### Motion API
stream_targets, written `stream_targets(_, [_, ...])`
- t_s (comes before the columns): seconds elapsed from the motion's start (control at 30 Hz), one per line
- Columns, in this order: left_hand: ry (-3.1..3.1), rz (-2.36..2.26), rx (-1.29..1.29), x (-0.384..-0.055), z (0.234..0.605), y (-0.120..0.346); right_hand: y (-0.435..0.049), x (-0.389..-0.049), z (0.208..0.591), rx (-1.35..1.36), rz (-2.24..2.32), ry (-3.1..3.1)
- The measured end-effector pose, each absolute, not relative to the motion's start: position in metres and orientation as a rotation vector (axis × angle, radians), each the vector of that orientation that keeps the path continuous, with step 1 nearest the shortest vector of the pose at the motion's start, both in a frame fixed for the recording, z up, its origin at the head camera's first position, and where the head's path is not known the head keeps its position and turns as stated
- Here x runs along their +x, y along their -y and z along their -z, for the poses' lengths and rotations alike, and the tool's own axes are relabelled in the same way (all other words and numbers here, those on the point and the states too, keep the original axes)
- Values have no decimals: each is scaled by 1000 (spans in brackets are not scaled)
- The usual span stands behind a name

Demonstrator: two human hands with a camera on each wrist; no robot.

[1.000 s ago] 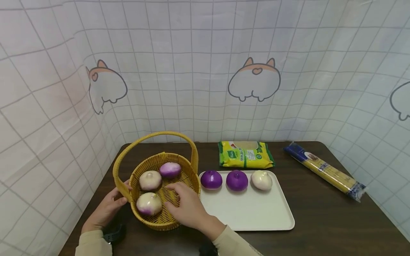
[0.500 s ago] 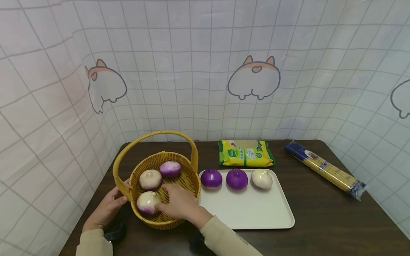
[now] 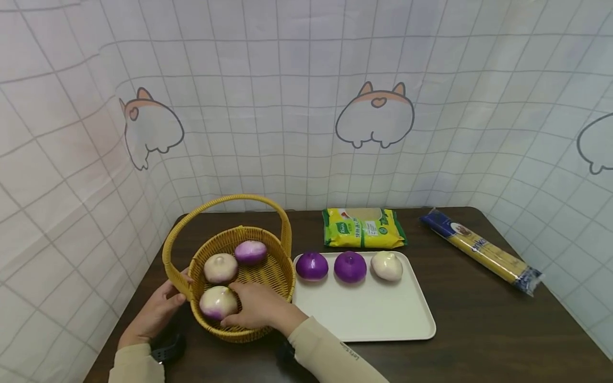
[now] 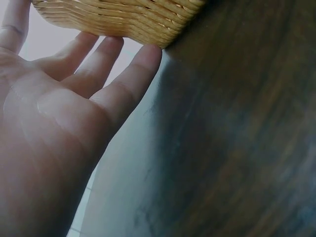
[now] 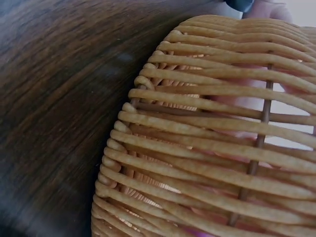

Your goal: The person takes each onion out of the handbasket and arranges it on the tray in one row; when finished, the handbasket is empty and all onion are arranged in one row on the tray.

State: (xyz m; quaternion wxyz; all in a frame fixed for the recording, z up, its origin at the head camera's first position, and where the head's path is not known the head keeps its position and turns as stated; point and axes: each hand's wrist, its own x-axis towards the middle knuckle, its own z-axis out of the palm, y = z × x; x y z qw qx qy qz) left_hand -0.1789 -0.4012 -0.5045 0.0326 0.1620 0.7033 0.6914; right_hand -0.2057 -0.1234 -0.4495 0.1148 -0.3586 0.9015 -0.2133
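Basket (image 3: 282, 276): three onions; right hand (image 3: 256, 311) curls round the nearest onion (image 3: 217, 302)
Left hand (image 3: 155, 314): straight fingers against basket
Tray (image 3: 383, 324): three onions

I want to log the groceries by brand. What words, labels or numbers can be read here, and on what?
"nke" or similar: part of a white word on the long blue and yellow spaghetti packet; the rest is unclear.
Yellow and green food packet: a green logo and print, too small to read.
Beige sleeve: small dark lettering, too blurred to read.
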Motion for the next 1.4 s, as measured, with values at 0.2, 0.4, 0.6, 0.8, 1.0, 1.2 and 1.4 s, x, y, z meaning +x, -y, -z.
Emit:
stream_targets(0.2, [-2159,-2134,511,-177,505,402,122,-206,450,-1049,698,-2616])
stream_targets(0.4, [-2190,-2110,476,-177,505,402,121,-207,450,-1039,799,-2583])
stream_targets(0.6, [-2175,-2145,489,-178,504,402,121,-208,450,-1117,821,-2589])
stream_targets(0.8, [-2183,-2140,463,-178,502,400,120,-208,450,-1146,746,-2593])
stream_targets(1.0, [-2178,-2130,468,-177,504,399,119,-208,453,-1143,742,-2575])
stream_targets(1.2, [-2222,-2093,399,-178,499,396,118,-209,453,-1163,763,-2556])
stream_targets(1.4, [-2200,-2111,422,-178,501,397,118,-207,454,-1127,755,-2598])
